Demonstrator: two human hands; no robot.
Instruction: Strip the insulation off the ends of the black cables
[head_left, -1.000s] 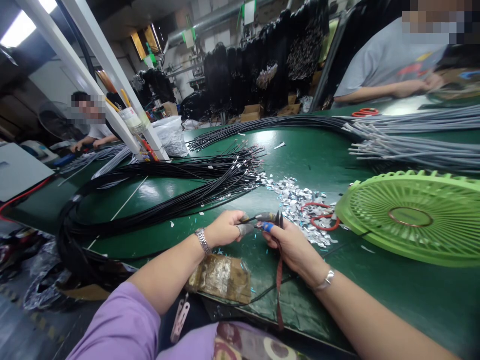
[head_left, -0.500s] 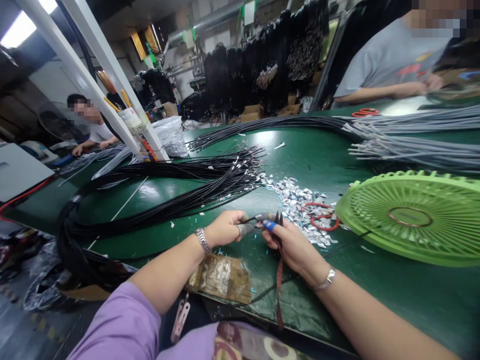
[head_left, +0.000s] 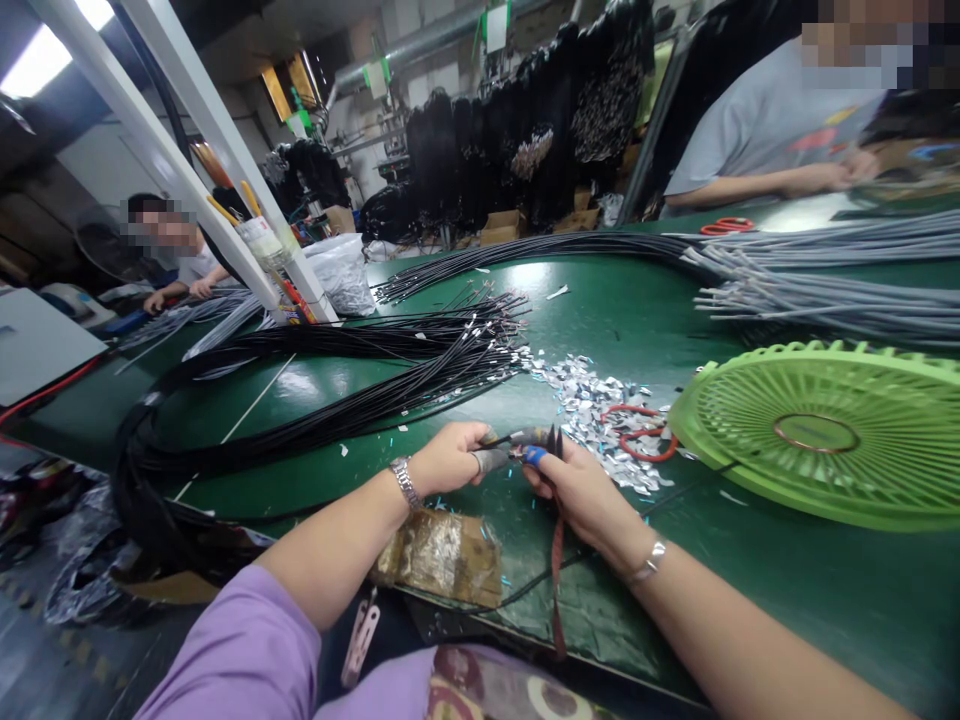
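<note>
My left hand [head_left: 454, 455] pinches a black cable [head_left: 504, 441] near its end, over the green table; grey covers sit on its fingertips. Meeting it at the cable's tip is my right hand [head_left: 583, 482], fingers closed, with blue tape round the thumb. In the right hand is a dark tool with two pointed tips [head_left: 555, 440] that stick up beside the thumb. A reddish-brown strip [head_left: 557, 590] hangs below that hand. Fingers partly hide the cable end. Beyond my hands lie silvery scraps [head_left: 592, 400] and red-handled scissors [head_left: 649, 446].
Bundles of black cables [head_left: 360, 410] cover the left side. A green fan [head_left: 810, 435] lies at the right, grey cables [head_left: 810, 300] behind it. Brown cardboard [head_left: 450, 560] sits at the front edge. White posts [head_left: 217, 150] rise at the left. Two co-workers sit across the table.
My right hand and its tool have shifted very slightly left. The left hand keeps its hold on the cable, almost still.
</note>
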